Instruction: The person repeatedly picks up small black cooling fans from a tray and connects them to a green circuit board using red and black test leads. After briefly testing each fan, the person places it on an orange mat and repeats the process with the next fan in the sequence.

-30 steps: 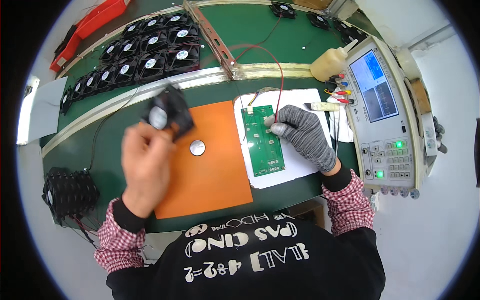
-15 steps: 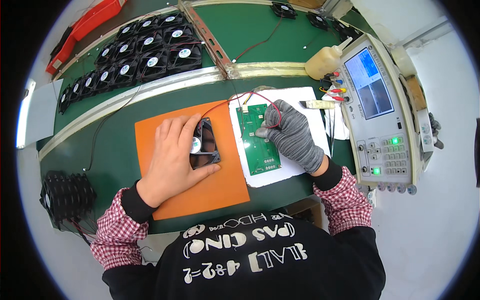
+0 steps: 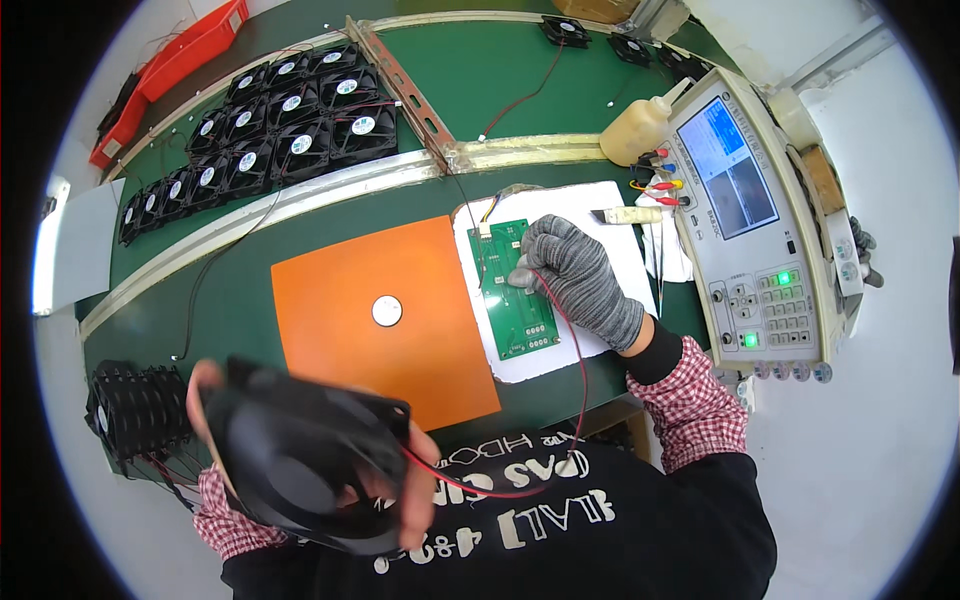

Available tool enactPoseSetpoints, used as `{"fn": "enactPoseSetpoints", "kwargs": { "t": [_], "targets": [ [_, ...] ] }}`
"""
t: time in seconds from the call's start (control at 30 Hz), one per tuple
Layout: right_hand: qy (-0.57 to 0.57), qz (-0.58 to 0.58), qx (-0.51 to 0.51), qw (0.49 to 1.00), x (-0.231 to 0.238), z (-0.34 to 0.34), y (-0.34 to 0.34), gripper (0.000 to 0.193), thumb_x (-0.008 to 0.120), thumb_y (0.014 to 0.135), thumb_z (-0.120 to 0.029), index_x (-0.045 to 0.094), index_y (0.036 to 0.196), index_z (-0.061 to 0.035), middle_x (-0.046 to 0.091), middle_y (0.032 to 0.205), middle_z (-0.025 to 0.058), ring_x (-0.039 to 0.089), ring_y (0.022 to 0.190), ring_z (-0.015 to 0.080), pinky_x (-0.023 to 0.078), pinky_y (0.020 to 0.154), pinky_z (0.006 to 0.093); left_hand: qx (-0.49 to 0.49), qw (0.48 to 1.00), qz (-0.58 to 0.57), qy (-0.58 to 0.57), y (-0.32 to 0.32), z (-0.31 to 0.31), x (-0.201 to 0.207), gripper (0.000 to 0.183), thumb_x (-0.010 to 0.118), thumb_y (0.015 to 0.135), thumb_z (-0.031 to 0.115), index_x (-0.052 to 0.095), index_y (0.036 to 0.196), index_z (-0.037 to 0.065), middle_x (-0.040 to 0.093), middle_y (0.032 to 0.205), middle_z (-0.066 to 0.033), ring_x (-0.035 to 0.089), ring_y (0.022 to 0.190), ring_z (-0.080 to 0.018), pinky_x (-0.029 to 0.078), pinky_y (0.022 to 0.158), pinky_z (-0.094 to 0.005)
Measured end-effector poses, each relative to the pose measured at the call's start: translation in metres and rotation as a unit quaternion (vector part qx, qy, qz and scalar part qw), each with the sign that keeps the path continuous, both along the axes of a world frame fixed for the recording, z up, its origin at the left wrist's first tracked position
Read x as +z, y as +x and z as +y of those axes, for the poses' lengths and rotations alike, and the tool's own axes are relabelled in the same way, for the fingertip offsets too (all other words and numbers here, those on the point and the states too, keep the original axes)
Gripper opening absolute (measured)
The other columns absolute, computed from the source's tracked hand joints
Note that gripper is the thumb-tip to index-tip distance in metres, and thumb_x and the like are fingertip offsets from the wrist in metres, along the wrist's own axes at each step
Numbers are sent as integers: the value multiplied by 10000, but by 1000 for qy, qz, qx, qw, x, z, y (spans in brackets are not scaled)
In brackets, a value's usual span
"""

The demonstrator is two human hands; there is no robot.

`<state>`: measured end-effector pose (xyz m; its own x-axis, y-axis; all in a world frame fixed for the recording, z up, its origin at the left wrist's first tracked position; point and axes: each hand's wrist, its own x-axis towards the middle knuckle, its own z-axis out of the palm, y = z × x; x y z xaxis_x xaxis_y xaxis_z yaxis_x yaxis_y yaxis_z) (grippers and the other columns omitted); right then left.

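My left hand (image 3: 420,490), bare, grips a black square cooling fan (image 3: 300,450) by its frame, lifted close in front of my chest and slightly blurred. From the fan a red and black wire (image 3: 584,390) loops across to my right hand (image 3: 570,265), which wears a grey knit glove with bare fingertips. Its thumb and fingers pinch the wire's end over a green circuit board (image 3: 515,310); the tip itself is hidden. The board lies on a white sheet (image 3: 610,230). A round white disc (image 3: 387,311) lies on the orange mat (image 3: 340,270).
Rows of black fans (image 3: 290,110) stand at the back left, and a fan stack (image 3: 135,410) sits at the left edge. To the right are a test instrument (image 3: 745,220) with a lit screen, a plastic bottle (image 3: 636,130), a knife (image 3: 630,215) and tweezers (image 3: 660,265).
My left hand has picked the fan up off the orange mat and brought it toward me, uncovering the white disc. My right hand stays over the board; the wire now hangs toward me.
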<state>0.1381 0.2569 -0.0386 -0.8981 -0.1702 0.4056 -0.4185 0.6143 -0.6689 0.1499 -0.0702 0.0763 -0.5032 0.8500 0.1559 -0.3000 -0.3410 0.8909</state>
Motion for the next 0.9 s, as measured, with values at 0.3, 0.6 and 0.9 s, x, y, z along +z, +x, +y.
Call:
{"fn": "enactPoseSetpoints", "kwargs": {
  "t": [0.3, 0.6, 0.9],
  "targets": [
    [33, 6, -4, 999, 3, 0, -1, 227, 784, 723, -155, 600, 798, -45, 576, 860, 121, 592, 838, 316, 496, 758, 401, 397, 656, 614, -187, 7, 6, 1, 496, 728, 803, 289, 549, 1181, 23, 652, 1007, -175, 632, 895, -342, 516, 807, -443],
    [-148, 75, -46, 985, 3, 5, 5, 143, 747, 800, -56, 626, 876, -57, 622, 873, 75, 614, 807, 207, 501, 725, 321, 470, 500, 686, -242, -166, 106, -48, 465, 796, 679, 169, 632, 1108, 98, 598, 1103, -128, 543, 1079, -318, 425, 910, -441],
    [-48, 156, -74, 984, 20, 3, 11, 242, 754, 812, -59, 640, 1026, -53, 641, 984, 80, 613, 806, 164, 517, 752, 293, 407, 472, 749, -226, -167, 82, -57, 201, 724, 704, 72, 541, 787, 85, 493, 830, -42, 518, 807, -239, 388, 758, -378]
  ]
}}
